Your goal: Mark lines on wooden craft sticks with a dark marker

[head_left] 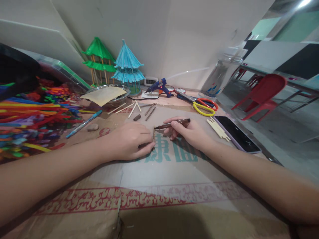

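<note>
My left hand [132, 141] is closed, pinching a thin wooden stick [154, 134] down against the cardboard sheet [159, 186]. My right hand [186, 131] grips a brown marker pen [171, 124], its tip touching the upper end of that stick. Several loose sticks [134, 109], some pale and some coloured brown, lie just beyond the hands. A small brown pen cap [137, 117] rests among them.
A pile of coloured pipe cleaners [30, 116] fills the left. Green [98, 58] and blue [127, 66] pavilion models, a glass dish [109, 94], a blue glue gun [158, 87], scissors [203, 105], a phone [236, 134] and pale stick pieces [218, 128] lie around. A blue pen [83, 124] lies left.
</note>
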### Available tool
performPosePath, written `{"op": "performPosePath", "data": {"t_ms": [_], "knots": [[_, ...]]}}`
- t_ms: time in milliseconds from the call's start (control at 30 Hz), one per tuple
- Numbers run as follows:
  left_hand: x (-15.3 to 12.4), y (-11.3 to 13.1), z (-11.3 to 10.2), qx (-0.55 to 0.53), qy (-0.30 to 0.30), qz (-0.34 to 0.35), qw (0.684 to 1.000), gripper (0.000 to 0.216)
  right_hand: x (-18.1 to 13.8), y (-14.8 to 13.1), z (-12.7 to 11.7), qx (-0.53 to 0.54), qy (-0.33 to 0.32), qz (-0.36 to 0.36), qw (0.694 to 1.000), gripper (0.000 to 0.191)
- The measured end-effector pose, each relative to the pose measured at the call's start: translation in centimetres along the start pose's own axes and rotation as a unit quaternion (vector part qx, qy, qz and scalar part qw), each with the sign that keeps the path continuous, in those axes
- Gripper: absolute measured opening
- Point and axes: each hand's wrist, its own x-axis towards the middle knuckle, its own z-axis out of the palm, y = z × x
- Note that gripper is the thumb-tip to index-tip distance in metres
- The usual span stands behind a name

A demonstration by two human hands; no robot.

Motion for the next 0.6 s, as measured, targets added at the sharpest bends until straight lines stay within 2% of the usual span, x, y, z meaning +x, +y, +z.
{"op": "performPosePath", "data": {"t_ms": [600], "knots": [[-0.08, -0.05, 0.00, 0.007, 0.004, 0.001, 1.000, 0.033, 0.07, -0.21, 0.09, 0.010, 0.027, 0.029, 0.999, 0.027]]}}
